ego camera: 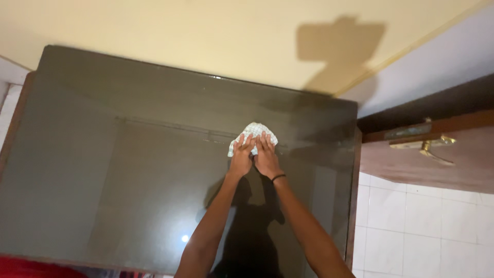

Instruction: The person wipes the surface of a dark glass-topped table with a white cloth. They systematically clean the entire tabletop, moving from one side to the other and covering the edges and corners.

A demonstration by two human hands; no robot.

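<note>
A small white checked cloth [254,132] lies crumpled on a large dark glass tabletop [128,154]. My left hand [241,156] and my right hand [266,155] are side by side, palms down, fingers pressed on the near edge of the cloth. The hands touch each other. A dark band circles my right wrist. My arms reach forward from the bottom of the view, and their reflection shows in the glass below them.
The tabletop's far edge meets a cream wall [180,36]. To the right stand a brown wooden door [437,159] with a brass lever handle [429,144] and a white tiled surface [422,226]. A red item [25,267] shows at the bottom left.
</note>
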